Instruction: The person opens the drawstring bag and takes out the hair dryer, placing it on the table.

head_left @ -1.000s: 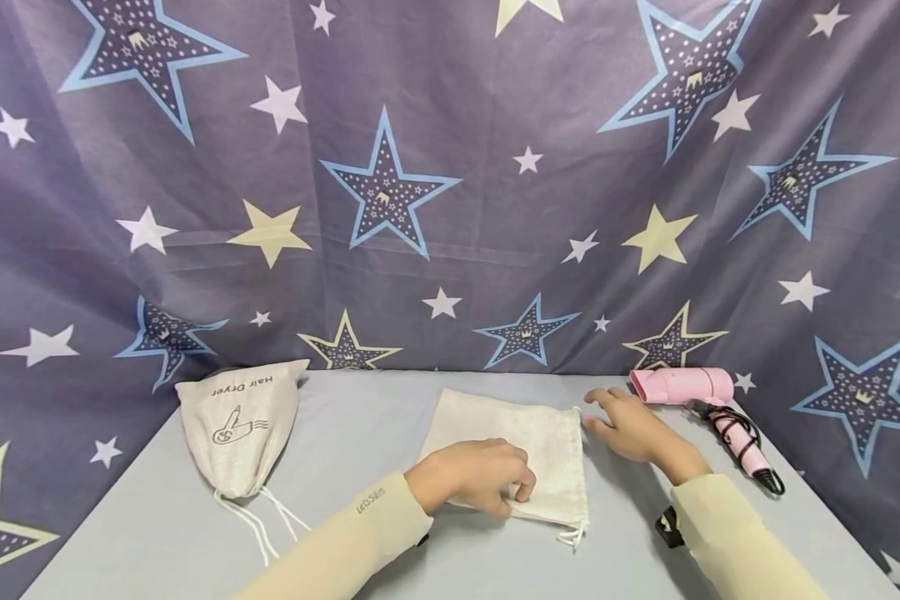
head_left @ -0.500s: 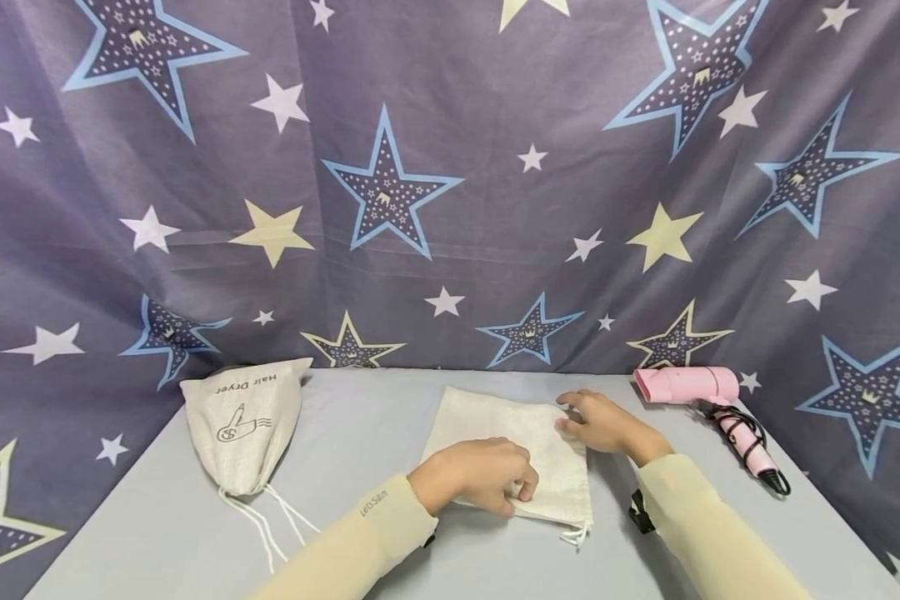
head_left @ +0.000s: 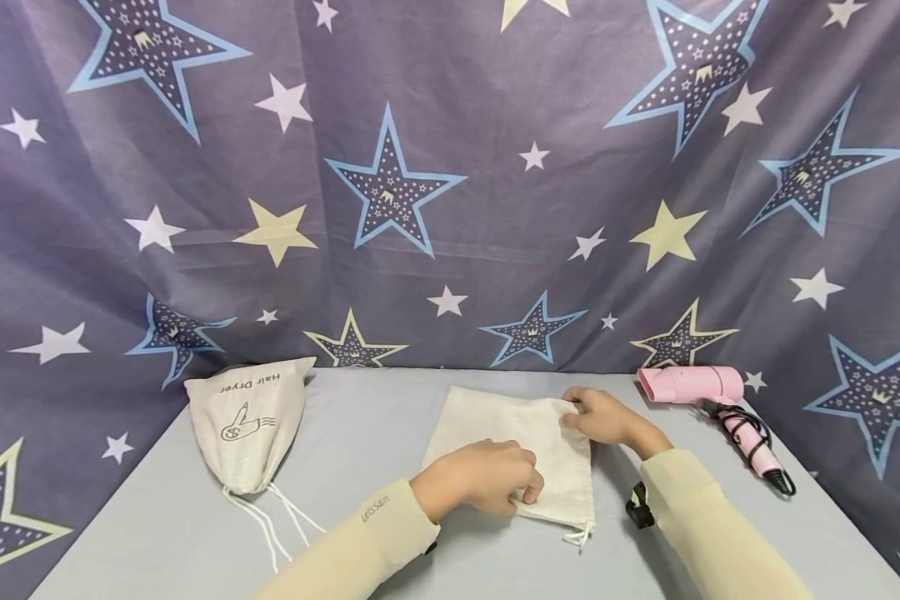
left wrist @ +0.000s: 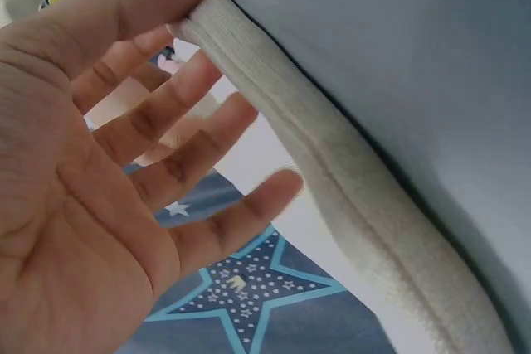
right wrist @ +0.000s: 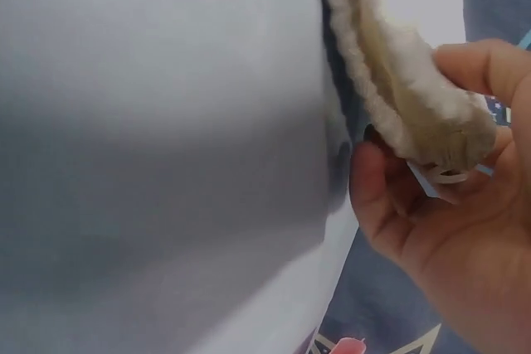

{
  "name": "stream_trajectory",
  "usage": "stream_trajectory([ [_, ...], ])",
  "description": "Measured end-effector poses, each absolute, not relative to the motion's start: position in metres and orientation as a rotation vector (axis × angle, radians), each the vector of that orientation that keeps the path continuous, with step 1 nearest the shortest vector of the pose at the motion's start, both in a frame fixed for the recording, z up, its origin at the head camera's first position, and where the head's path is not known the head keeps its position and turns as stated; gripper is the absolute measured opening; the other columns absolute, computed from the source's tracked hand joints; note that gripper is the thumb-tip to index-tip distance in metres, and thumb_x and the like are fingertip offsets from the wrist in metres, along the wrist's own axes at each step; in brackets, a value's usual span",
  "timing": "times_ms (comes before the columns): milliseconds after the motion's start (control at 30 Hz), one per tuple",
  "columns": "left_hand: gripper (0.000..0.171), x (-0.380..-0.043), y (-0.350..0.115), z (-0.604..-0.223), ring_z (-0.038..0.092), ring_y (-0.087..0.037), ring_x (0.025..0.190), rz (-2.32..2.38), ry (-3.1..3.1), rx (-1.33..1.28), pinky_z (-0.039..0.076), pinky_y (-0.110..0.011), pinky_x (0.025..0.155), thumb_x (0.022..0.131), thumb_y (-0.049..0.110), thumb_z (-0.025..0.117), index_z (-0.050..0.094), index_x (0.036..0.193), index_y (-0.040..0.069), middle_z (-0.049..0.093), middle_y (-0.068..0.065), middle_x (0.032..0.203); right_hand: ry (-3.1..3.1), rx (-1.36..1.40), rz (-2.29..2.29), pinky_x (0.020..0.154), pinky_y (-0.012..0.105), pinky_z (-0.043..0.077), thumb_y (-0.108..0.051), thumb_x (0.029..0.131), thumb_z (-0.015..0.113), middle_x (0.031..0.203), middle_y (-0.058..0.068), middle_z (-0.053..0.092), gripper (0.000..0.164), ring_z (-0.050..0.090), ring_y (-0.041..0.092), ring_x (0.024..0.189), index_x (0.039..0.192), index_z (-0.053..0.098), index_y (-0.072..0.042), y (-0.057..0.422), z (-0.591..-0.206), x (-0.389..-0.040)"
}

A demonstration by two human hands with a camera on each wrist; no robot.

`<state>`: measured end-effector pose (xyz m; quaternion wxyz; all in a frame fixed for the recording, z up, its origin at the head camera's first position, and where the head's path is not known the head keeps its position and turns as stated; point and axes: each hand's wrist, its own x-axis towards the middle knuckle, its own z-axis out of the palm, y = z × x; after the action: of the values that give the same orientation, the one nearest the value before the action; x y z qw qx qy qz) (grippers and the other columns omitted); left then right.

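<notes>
A plain cream drawstring bag (head_left: 495, 414) lies flat on the grey table, its mouth and a short white cord on the right. My left hand (head_left: 487, 477) pinches the bag's near edge; in the left wrist view its thumb and forefinger meet on the hem (left wrist: 332, 163), the other fingers spread. At the far right corner my right hand (head_left: 606, 418) grips the bag's mouth. Seen in the right wrist view, the gathered opening (right wrist: 398, 80) gapes slightly between thumb and fingers. Part of the bag is hidden under my left hand.
A pink hair dryer (head_left: 693, 384), black cord wound round its handle, lies at the right back. On the left rests a drawstring bag printed "Hair Dryer" (head_left: 247, 408), white strings (head_left: 270, 521) trailing toward me. A star-patterned curtain (head_left: 420, 275) stands behind the table (head_left: 360, 417).
My right hand has moved left from beside the hair dryer onto the bag's far right corner and now grips it. The left hand stays at the near edge.
</notes>
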<state>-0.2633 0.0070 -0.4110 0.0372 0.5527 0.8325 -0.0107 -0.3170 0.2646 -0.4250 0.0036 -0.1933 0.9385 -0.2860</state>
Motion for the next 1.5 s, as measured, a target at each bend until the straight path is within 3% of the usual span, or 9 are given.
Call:
stream_trajectory([
  [233, 0.03, -0.255, 0.01, -0.409, 0.05, -0.003, 0.079, -0.086, 2.582, 1.661, 0.044, -0.022, 0.06, 0.078, 0.004, 0.078, 0.063, 0.087, 0.028, 0.051, 0.015, 0.086, 2.95, -0.601, -0.994, 0.087, 0.044, 0.05, -0.01, 0.089, 0.068, 0.101, 0.009, 0.07, 0.025, 0.061, 0.021, 0.093, 0.113, 0.064, -0.003, 0.27, -0.421, -0.314],
  [833, 0.029, -0.255, 0.014, -0.412, 0.051, -0.004, 0.075, -0.166, 2.629, 1.624, 0.044, -0.026, 0.06, 0.085, 0.002, 0.074, 0.061, 0.089, 0.028, 0.055, 0.015, 0.087, 2.898, -0.534, -1.131, 0.078, 0.037, 0.048, 0.001, 0.083, 0.071, 0.095, 0.008, 0.067, 0.031, 0.059, 0.018, 0.083, 0.113, 0.062, -0.006, 0.29, -0.428, -0.304],
  [1200, 0.027, -0.264, 0.023, -0.418, 0.055, -0.005, 0.081, -0.149, 2.669, 1.692, 0.046, -0.026, 0.061, 0.089, 0.003, 0.07, 0.064, 0.092, 0.029, 0.055, 0.014, 0.089, 2.925, -0.556, -1.091, 0.079, 0.039, 0.049, 0.002, 0.084, 0.07, 0.1, 0.012, 0.066, 0.029, 0.059, 0.019, 0.086, 0.112, 0.061, -0.004, 0.305, -0.424, -0.294],
  [1400, 0.026, -0.269, 0.029, -0.416, 0.059, -0.006, 0.09, -0.13, 2.726, 1.677, 0.048, -0.027, 0.066, 0.089, 0.006, 0.072, 0.066, 0.097, 0.031, 0.059, 0.016, 0.094, 2.975, -0.565, -1.056, 0.074, 0.036, 0.049, 0.0, 0.087, 0.069, 0.099, 0.014, 0.066, 0.027, 0.059, 0.015, 0.073, 0.113, 0.061, -0.003, 0.319, -0.424, -0.285],
  [1500, 0.026, -0.272, 0.031, -0.416, 0.059, -0.006, 0.091, -0.129, 2.753, 1.66, 0.048, -0.027, 0.067, 0.09, 0.007, 0.071, 0.066, 0.097, 0.031, 0.06, 0.016, 0.095, 3.021, -0.564, -1.041, 0.076, 0.04, 0.05, 0.0, 0.087, 0.071, 0.101, 0.016, 0.067, 0.026, 0.062, 0.019, 0.08, 0.112, 0.062, -0.002, 0.325, -0.423, -0.28],
])
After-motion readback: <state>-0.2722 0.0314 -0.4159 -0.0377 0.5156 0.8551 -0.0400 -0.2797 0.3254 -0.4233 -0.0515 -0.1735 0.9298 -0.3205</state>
